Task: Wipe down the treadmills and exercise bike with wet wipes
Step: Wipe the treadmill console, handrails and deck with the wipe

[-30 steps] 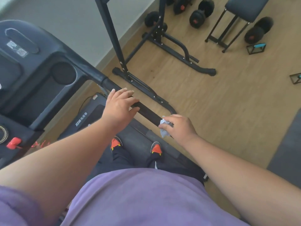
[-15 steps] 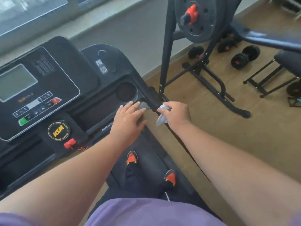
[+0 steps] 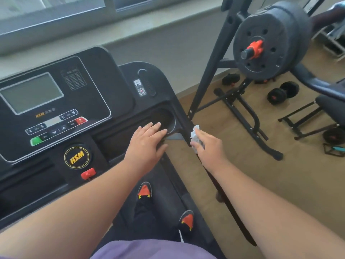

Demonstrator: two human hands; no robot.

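The person stands on the belt (image 3: 168,199) of a treadmill (image 3: 104,90), both forearms reaching forward from the bottom corners of the view toward the right end of its console.

The left hand (image 3: 146,141) lies palm down on the console's lower edge, just beside the round cup holder (image 3: 164,118). Its fingers are straight and held close together, their tips reaching the cup holder's near rim, and the thumb angles out to the right along the edge. It holds nothing; it only rests flat on the plastic.

The right hand (image 3: 207,146) is at the console's right corner, where the handrail (image 3: 229,202) joins it and runs back toward the person along the belt's right side. The fingers are curled and bunched around a crumpled white wet wipe (image 3: 195,135), which sticks out above and to the left of the knuckles and touches the black corner of the console. The wrist is straight and the forearm lies above the handrail, roughly in line with it.

On the console's left half sit a grey display screen (image 3: 31,92), a row of buttons (image 3: 56,126) and a round yellow-lettered badge (image 3: 77,157), with a red safety clip (image 3: 87,172) below. Two shoes with orange toes (image 3: 144,189) point forward on the belt. To the right, on the wooden floor (image 3: 242,165), stand a black rack (image 3: 214,71) carrying a weight plate (image 3: 268,40), and dumbbells (image 3: 281,92) lie near the wall.
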